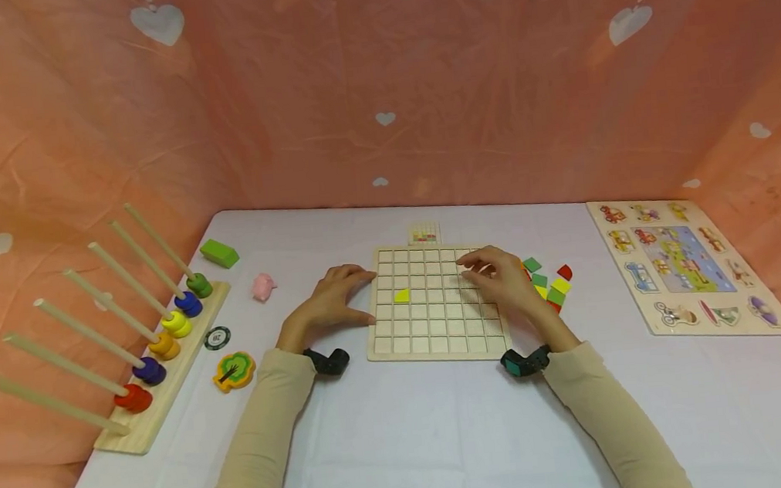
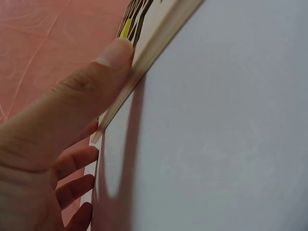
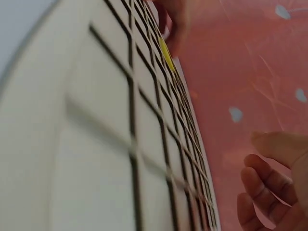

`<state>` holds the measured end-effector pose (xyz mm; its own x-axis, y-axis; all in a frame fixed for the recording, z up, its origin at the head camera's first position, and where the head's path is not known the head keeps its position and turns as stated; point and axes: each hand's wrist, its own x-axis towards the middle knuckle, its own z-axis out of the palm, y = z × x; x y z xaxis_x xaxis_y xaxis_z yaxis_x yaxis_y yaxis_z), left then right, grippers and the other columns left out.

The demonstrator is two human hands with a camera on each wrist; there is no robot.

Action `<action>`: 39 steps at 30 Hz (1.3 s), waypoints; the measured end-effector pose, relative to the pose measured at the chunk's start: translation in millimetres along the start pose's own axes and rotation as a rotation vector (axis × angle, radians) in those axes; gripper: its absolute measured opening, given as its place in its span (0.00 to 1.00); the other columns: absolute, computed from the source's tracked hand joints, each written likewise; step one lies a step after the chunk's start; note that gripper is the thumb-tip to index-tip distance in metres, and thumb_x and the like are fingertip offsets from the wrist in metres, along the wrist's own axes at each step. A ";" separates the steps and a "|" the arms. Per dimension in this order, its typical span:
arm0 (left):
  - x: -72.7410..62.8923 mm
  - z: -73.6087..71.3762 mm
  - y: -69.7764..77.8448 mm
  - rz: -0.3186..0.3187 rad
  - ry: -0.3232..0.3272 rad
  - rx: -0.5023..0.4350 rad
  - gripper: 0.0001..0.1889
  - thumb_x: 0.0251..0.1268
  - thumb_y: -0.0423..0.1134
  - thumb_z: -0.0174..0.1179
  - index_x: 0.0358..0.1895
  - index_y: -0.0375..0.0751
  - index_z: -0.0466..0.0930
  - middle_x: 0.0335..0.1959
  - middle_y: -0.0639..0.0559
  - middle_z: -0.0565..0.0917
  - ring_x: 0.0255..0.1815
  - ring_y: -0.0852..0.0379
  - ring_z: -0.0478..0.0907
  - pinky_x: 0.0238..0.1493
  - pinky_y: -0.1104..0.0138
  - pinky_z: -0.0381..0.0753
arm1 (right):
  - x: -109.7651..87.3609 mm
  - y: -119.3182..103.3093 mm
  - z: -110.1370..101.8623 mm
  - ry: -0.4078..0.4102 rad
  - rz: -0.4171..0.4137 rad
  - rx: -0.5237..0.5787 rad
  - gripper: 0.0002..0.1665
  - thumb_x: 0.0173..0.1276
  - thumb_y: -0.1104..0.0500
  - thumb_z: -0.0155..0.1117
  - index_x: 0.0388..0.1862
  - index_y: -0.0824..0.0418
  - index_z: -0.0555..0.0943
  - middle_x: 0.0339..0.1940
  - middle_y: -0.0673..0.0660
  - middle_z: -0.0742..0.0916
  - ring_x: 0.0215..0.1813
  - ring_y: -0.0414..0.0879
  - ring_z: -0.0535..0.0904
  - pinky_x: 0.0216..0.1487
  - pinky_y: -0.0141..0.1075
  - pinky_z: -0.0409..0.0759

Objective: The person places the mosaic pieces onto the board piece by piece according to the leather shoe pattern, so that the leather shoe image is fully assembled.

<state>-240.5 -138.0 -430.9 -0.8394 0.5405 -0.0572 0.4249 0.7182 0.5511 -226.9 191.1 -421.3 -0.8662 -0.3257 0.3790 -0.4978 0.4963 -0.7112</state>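
A square wooden board (image 1: pixel 435 302) with a grid of grooves lies in the middle of the table. One yellow piece (image 1: pixel 402 296) with a slanted or curved upper edge sits in a cell left of centre. At the board's left edge rests my left hand (image 1: pixel 329 300), fingers spread and thumb (image 2: pixel 115 54) at the rim. Over the board's right part hovers my right hand (image 1: pixel 498 273), its fingers loosely bent and nothing visible between them. Just right of that hand lies a small heap of green, yellow and red pieces (image 1: pixel 557 297), partly hidden by it.
Behind the board is a small pattern card (image 1: pixel 424 232). On the left stand a peg stacker (image 1: pixel 165 372) with coloured rings, a green block (image 1: pixel 220 253), a pink pig-like figure (image 1: pixel 263 287), a round chip (image 1: pixel 217 337) and a tree piece (image 1: pixel 234 371). A picture puzzle (image 1: pixel 688 268) lies right.
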 end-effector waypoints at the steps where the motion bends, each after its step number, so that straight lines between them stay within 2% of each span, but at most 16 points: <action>1: 0.4 0.4 -0.3 -0.003 -0.002 0.002 0.44 0.46 0.52 0.71 0.69 0.47 0.63 0.69 0.43 0.59 0.70 0.45 0.50 0.67 0.48 0.50 | -3.2 1.3 -6.3 0.005 0.015 -0.019 0.12 0.61 0.64 0.65 0.45 0.66 0.82 0.41 0.60 0.83 0.40 0.49 0.78 0.40 0.34 0.78; 5: 1.0 1.3 -1.7 0.004 0.000 0.014 0.44 0.46 0.52 0.71 0.69 0.46 0.63 0.68 0.43 0.60 0.69 0.45 0.51 0.67 0.48 0.50 | -15.9 6.5 -29.1 0.036 0.048 -0.063 0.13 0.61 0.66 0.65 0.45 0.66 0.82 0.41 0.61 0.83 0.38 0.46 0.78 0.39 0.26 0.75; 9: 1.9 1.1 -2.3 0.009 0.001 0.015 0.44 0.46 0.53 0.71 0.69 0.47 0.63 0.68 0.43 0.60 0.69 0.45 0.51 0.66 0.48 0.51 | -26.9 13.3 -44.9 0.077 0.052 -0.113 0.13 0.61 0.66 0.65 0.45 0.66 0.82 0.41 0.61 0.83 0.38 0.45 0.77 0.39 0.25 0.74; 15: 2.5 0.7 -2.9 0.004 0.003 0.020 0.44 0.46 0.53 0.71 0.69 0.47 0.63 0.68 0.43 0.60 0.70 0.46 0.51 0.67 0.49 0.50 | -40.9 23.8 -59.6 0.088 0.122 -0.137 0.15 0.63 0.62 0.64 0.48 0.66 0.81 0.44 0.61 0.83 0.40 0.46 0.76 0.41 0.23 0.72; 22: 2.7 1.4 -2.9 0.000 0.003 0.017 0.44 0.46 0.53 0.71 0.69 0.48 0.63 0.68 0.44 0.60 0.70 0.46 0.50 0.67 0.49 0.50 | -52.6 31.8 -74.5 0.117 0.208 -0.160 0.14 0.64 0.64 0.61 0.49 0.66 0.79 0.44 0.62 0.81 0.41 0.48 0.73 0.39 0.21 0.68; 25: 3.3 2.1 -3.6 0.006 0.005 0.020 0.44 0.46 0.53 0.71 0.69 0.48 0.63 0.68 0.43 0.60 0.70 0.46 0.51 0.67 0.49 0.50 | -56.1 34.2 -80.4 0.086 0.253 -0.212 0.14 0.66 0.62 0.60 0.50 0.65 0.79 0.44 0.62 0.81 0.41 0.50 0.72 0.40 0.24 0.68; 31: 3.7 2.9 -5.0 0.007 0.008 0.024 0.44 0.46 0.53 0.71 0.69 0.48 0.63 0.68 0.44 0.60 0.69 0.46 0.51 0.66 0.49 0.51 | -60.5 40.5 -82.8 -0.019 0.336 -0.251 0.14 0.62 0.59 0.65 0.45 0.65 0.80 0.42 0.61 0.82 0.41 0.51 0.72 0.43 0.37 0.71; 39: 2.8 2.3 -3.8 0.009 0.003 0.022 0.44 0.46 0.53 0.70 0.69 0.47 0.63 0.68 0.43 0.60 0.69 0.45 0.51 0.66 0.48 0.51 | -62.3 44.1 -79.7 -0.072 0.324 -0.266 0.15 0.57 0.61 0.70 0.42 0.65 0.82 0.37 0.60 0.80 0.38 0.51 0.70 0.40 0.41 0.69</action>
<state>-243.7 -138.2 -435.2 -0.8366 0.5455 -0.0499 0.4396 0.7230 0.5330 -198.4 297.4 -429.1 -0.9792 -0.1693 0.1117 -0.2021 0.7696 -0.6056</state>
